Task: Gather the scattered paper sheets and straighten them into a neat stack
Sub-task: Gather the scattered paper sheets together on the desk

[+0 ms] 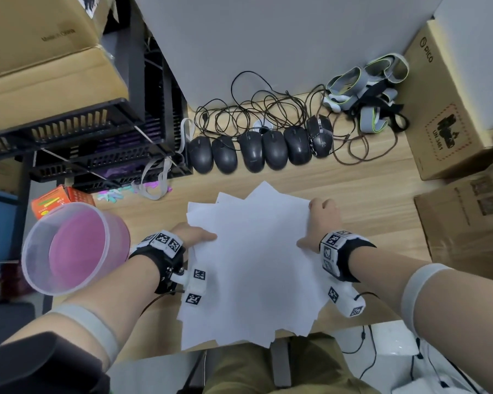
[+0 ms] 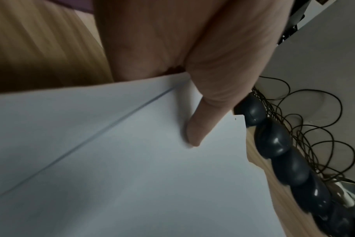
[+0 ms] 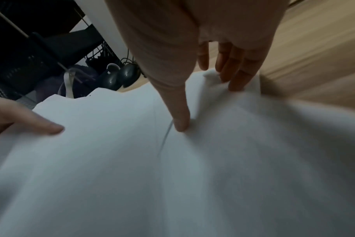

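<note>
My left hand point(image 1: 195, 236) and right hand point(image 1: 319, 223) pinching opposite edges of the fanned paper sheets point(image 1: 256, 268) above the counter point(image 1: 353, 177).

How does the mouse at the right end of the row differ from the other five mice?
The right-end mouse has angular, glossy patterned panels; the other five mice are plain, smooth and rounded. The right-end mouse lies farther back on the desk than the other five. All six are dark, wired and lie side by side.
</note>
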Action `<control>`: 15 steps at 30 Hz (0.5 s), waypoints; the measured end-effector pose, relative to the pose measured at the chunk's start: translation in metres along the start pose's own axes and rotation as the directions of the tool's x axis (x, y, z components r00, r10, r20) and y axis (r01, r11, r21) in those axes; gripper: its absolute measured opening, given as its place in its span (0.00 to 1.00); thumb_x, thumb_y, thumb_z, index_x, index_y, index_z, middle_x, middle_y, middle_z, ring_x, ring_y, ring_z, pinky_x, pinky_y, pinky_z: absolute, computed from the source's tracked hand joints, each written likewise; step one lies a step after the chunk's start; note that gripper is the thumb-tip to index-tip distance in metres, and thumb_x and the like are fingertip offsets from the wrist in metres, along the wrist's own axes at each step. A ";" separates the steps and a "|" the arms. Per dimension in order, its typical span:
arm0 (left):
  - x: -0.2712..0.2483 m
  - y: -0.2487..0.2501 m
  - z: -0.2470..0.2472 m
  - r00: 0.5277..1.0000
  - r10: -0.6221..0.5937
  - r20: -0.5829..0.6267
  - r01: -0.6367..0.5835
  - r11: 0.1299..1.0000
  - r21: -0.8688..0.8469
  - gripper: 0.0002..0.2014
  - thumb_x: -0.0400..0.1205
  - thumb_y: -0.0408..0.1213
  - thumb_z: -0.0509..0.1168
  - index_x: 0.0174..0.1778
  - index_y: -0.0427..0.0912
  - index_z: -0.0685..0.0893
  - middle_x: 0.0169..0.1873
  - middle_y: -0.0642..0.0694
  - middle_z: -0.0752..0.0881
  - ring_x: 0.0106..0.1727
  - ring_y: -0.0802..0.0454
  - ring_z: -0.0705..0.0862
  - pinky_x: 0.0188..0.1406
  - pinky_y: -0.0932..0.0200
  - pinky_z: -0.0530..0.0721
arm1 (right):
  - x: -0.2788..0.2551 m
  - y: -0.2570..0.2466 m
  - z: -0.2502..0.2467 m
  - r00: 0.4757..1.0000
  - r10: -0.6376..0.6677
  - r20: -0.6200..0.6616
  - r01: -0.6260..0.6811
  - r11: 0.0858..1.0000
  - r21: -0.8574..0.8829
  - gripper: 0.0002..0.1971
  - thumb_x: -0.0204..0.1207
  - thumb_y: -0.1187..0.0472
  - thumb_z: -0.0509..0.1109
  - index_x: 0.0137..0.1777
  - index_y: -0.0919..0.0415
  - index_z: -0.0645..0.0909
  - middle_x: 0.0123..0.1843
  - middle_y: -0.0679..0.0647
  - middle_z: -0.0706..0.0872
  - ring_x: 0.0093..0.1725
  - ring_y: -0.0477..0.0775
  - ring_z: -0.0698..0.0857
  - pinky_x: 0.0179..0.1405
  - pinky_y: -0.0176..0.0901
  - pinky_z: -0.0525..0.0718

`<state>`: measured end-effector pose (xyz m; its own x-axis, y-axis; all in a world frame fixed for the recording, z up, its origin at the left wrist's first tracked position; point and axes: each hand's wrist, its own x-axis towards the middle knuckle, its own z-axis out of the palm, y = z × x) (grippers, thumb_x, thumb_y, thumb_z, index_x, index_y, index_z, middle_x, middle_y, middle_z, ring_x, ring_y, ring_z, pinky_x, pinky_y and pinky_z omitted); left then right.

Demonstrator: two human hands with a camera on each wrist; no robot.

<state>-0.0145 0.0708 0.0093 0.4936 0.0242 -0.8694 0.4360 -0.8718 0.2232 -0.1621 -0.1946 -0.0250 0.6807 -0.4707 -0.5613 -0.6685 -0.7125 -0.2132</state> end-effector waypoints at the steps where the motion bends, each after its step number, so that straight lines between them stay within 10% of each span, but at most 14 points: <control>1: -0.001 0.003 0.004 1.000 -0.001 0.002 0.001 1.000 -0.011 0.24 0.75 0.47 0.77 0.62 0.37 0.83 0.52 0.42 0.89 0.39 0.46 0.86 0.34 0.56 0.81 | 0.000 -0.002 0.003 0.999 0.032 0.014 -0.032 0.999 0.022 0.41 0.56 0.57 0.84 0.65 0.61 0.65 0.64 0.61 0.68 0.63 0.64 0.73 0.52 0.47 0.76; 7: -0.004 0.014 0.017 0.996 -0.025 0.090 0.046 0.969 -0.243 0.19 0.77 0.40 0.77 0.60 0.36 0.85 0.50 0.39 0.93 0.46 0.41 0.91 0.44 0.50 0.87 | 0.003 0.000 -0.006 0.987 -0.019 0.162 -0.015 0.977 0.211 0.06 0.73 0.60 0.65 0.49 0.57 0.76 0.47 0.53 0.81 0.52 0.63 0.84 0.49 0.49 0.82; 10: -0.010 0.015 0.014 0.988 -0.031 0.151 0.084 0.931 -0.356 0.21 0.78 0.39 0.75 0.66 0.33 0.85 0.57 0.35 0.92 0.58 0.35 0.91 0.62 0.39 0.87 | -0.001 0.004 -0.016 0.980 -0.007 0.198 -0.089 0.878 0.471 0.13 0.78 0.60 0.65 0.61 0.57 0.80 0.54 0.55 0.85 0.55 0.61 0.84 0.53 0.47 0.80; 15: -0.019 0.022 0.006 0.989 0.006 0.147 0.062 0.889 -0.454 0.12 0.81 0.38 0.73 0.55 0.35 0.87 0.50 0.35 0.92 0.47 0.38 0.91 0.49 0.45 0.88 | -0.009 0.013 -0.028 0.915 -0.079 0.395 -0.249 0.660 0.709 0.13 0.77 0.67 0.71 0.61 0.60 0.82 0.56 0.58 0.90 0.52 0.62 0.89 0.52 0.53 0.89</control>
<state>-0.0190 0.0478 0.0282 0.3800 -0.0528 -0.9235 0.7599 -0.5513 0.3443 -0.1685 -0.2147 -0.0005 0.5575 -0.1693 -0.8127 -0.8229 0.0161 -0.5679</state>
